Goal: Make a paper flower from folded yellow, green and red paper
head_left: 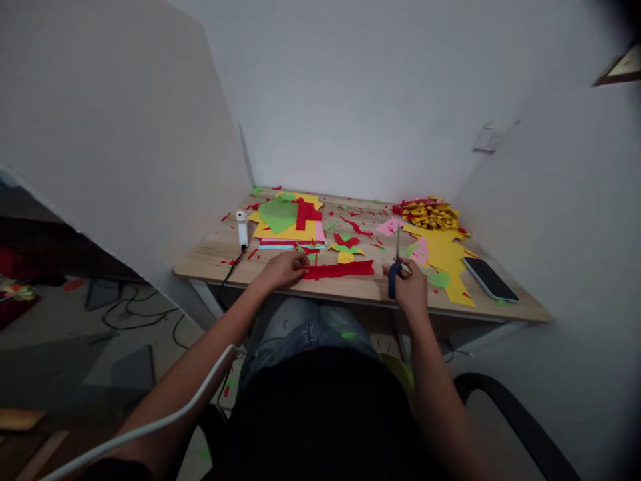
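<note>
A long red paper strip (340, 269) lies along the front of the wooden table (225, 257). My left hand (286, 269) pinches its left end with the fingers closed. Right of the strip, my right hand (410, 284) is wrapped round the blue handles of a pair of scissors (394, 277), whose blades point toward the back wall. The scissors and the strip are apart. Just behind the strip lie small yellow (345, 256) and red (346, 240) paper pieces.
Stacked coloured sheets (293, 234) and a white device (242, 228) with a black cable are at the left. At the right are a phone (489, 278), yellow paper (443, 254) and a heap of yellow and red pieces (431, 214). Partitions (200, 133) flank the table.
</note>
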`<control>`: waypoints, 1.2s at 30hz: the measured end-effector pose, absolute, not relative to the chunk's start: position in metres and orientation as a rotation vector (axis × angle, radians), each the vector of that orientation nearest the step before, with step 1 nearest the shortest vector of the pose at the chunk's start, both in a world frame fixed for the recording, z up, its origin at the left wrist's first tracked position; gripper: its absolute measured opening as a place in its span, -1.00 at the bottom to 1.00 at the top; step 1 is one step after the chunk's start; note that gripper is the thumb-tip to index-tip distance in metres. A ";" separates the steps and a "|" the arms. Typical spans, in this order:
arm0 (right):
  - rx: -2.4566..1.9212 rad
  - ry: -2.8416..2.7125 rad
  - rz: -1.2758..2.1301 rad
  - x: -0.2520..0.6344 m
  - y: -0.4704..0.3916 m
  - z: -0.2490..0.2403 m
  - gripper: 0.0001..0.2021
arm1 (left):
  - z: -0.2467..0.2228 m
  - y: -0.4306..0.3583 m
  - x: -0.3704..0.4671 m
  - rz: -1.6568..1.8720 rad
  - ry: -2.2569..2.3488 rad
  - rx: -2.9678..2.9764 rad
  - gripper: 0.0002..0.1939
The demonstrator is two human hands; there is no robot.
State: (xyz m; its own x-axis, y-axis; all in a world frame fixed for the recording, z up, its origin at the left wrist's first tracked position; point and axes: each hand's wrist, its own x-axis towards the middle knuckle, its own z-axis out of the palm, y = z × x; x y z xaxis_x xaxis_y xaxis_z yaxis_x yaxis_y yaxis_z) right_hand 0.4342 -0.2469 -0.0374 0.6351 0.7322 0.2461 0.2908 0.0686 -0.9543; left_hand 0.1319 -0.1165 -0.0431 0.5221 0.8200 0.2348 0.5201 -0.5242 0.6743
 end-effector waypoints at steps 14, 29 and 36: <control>-1.543 -1.173 0.435 0.405 -0.266 -0.037 -0.40 | -0.054 -0.129 0.112 0.797 1.181 2.399 -0.71; -1.361 -1.226 0.592 0.381 -0.249 -0.019 -0.64 | -0.020 -0.117 0.116 0.593 1.206 2.388 -0.75; -1.244 -1.199 0.770 0.373 -0.222 0.014 -0.57 | -0.024 -0.127 0.114 0.527 1.443 2.350 -0.83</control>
